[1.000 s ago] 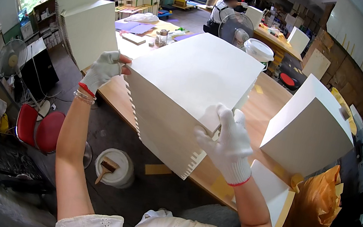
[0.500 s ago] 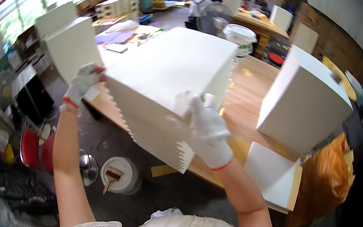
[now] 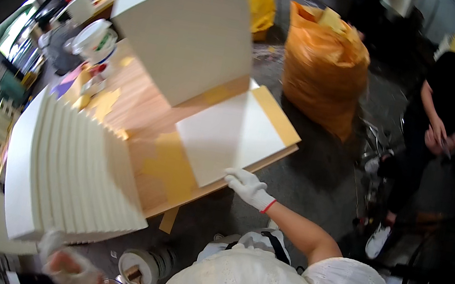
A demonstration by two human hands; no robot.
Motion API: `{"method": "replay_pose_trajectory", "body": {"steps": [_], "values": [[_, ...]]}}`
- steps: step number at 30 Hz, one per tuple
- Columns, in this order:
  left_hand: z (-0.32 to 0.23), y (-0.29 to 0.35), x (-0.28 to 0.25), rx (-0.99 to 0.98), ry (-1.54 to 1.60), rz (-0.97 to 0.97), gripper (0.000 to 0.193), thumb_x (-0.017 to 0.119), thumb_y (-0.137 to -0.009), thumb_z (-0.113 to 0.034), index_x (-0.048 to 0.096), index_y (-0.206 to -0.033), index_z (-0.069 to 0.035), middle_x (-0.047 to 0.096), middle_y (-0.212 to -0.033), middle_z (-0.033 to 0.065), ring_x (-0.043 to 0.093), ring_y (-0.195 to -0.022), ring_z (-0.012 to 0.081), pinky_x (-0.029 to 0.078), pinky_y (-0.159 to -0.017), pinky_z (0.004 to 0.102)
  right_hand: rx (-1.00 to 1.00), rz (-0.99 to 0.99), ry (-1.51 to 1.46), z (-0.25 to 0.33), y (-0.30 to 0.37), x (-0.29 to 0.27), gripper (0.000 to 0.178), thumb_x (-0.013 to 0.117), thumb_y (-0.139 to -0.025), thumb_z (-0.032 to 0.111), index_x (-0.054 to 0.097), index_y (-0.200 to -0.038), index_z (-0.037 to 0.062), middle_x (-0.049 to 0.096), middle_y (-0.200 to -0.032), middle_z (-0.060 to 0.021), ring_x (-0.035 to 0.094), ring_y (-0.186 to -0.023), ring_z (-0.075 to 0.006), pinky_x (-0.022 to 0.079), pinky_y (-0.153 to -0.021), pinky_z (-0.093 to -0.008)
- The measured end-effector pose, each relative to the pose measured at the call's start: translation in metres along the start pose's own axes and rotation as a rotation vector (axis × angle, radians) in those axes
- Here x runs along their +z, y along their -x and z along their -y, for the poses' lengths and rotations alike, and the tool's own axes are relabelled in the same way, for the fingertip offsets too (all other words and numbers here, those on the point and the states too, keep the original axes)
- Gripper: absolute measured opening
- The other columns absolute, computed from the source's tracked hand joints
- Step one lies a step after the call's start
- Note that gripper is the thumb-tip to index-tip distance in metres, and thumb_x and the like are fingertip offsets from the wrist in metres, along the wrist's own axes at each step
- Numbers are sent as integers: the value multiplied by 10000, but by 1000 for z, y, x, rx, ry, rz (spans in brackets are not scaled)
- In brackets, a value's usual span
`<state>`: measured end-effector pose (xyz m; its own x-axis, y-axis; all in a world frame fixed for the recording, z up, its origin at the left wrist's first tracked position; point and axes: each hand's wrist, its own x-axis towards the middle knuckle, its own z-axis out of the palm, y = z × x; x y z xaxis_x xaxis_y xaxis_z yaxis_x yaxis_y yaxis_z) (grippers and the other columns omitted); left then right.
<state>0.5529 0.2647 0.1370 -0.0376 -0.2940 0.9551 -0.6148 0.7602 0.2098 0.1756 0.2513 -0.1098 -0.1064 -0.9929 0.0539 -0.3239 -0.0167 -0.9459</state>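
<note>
My right hand, in a white glove with a red cuff, reaches to the near edge of a flat white board. Its fingers are stretched out, and the fingertips are at the board's edge. A yellowish strip runs along the board's right end. On the left, a large white block shows a side of many parallel ridges. My gloved left hand is low by the block's bottom corner, smeared by motion, so its grip cannot be made out.
A tall white block stands on the wooden table. Below the table's near edge is a white bucket with a brush. An orange sack stands on the floor beyond, and a seated person is at right.
My view has swung right. Both hands were at the ridged block; my right hand has left it and gone to the flat board. The block's ridged side now faces me.
</note>
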Motion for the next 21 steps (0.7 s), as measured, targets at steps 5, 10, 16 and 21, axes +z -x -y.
{"method": "replay_pose_trajectory", "body": {"steps": [5,10,16,21], "values": [[-61,53,225,-427,385,882,231,632,-784,72,657,-1006,13,645,-1045,124,623,-996,229,500,-812,309,320,-491,-710,-77,37,-72,261,526,-953,113,560,-1197,26,629,-968,-41,579,-756,-77,499,-680,-225],[-116,162,396,-4,362,1131,291,657,-789,-81,603,-1063,2,578,-1187,181,576,-1061,336,481,-886,419,473,-666,-889,-123,59,-104,271,551,-958,155,566,-1202,39,632,-996,-39,579,-794,-79,513,-734,-244],[-157,209,484,164,60,1192,334,761,-685,-134,594,-950,-18,580,-1192,163,576,-1017,360,492,-841,435,499,-729,-1055,-172,78,-115,278,554,-954,136,554,-1201,7,628,-976,-42,572,-795,-74,509,-716,-240],[-146,205,494,186,180,1187,254,748,-675,-69,595,-870,-19,619,-1088,145,588,-966,354,497,-804,410,453,-635,-1082,-186,64,-138,330,529,-964,130,511,-1267,2,624,-1073,-95,611,-857,-104,534,-758,-260]]}}
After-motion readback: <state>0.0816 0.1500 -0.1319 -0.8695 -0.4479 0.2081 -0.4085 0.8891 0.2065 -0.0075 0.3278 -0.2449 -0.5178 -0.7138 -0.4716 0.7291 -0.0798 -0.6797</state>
